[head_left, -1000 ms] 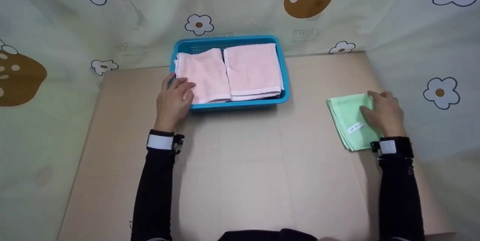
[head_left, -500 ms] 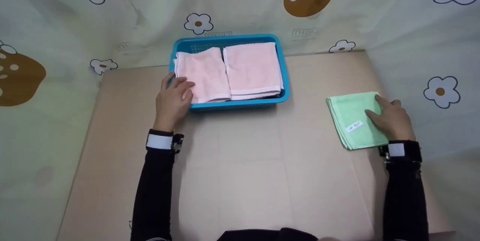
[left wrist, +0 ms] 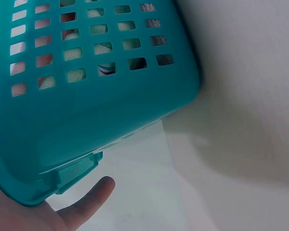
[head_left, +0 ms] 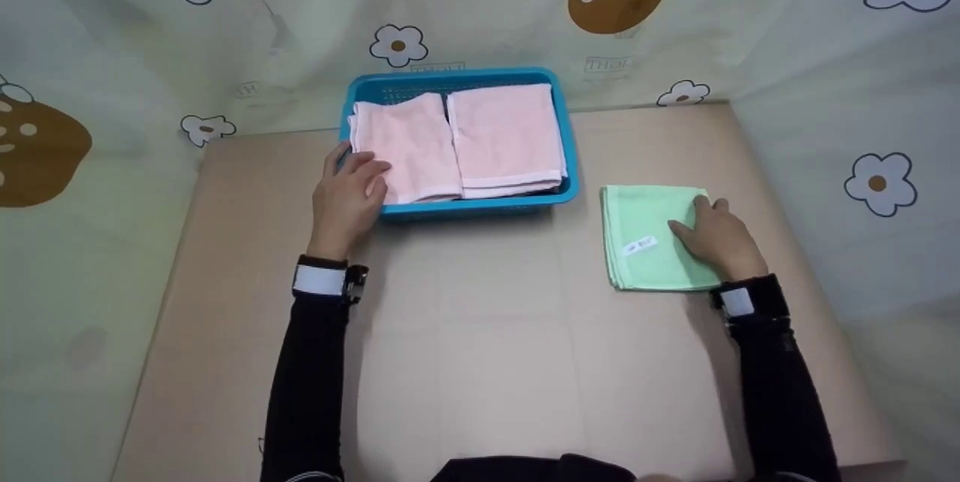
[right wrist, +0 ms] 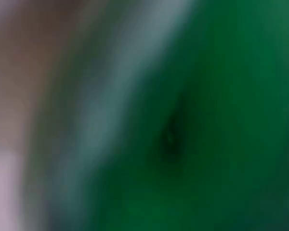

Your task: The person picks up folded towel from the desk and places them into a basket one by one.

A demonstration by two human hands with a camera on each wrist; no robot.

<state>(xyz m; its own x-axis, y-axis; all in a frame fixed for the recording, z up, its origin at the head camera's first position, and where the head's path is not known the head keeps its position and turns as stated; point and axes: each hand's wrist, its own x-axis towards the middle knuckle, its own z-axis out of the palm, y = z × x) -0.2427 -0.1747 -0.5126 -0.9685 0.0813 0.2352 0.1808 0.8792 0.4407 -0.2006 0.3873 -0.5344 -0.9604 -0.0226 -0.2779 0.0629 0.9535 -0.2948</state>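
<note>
My left hand (head_left: 345, 200) grips the blue perforated basket (head_left: 480, 206) at its left front corner, with fingers over the rim. In the left wrist view a finger (left wrist: 89, 204) shows beside the wall of the basket (left wrist: 106, 101). Inside lie two folded pink towels, one on the left (head_left: 405, 152) and one on the right (head_left: 506, 140). Well to the right, my right hand (head_left: 724, 242) holds a folded light green towel (head_left: 645, 215) at its right edge, thumb on top. A small white label is on the green towel. Blurred green cloth (right wrist: 221, 120) fills most of the right wrist view.
Everything is on a light brown tabletop (head_left: 465, 362). A pale curtain (head_left: 495, 24) with flowers and brown shapes hangs behind the basket and on both sides. The basket stands close to the back edge.
My right hand first shifted right along the green towel to its edge, then moved left with the towel, nearer the basket. The left hand and basket have stayed in place.
</note>
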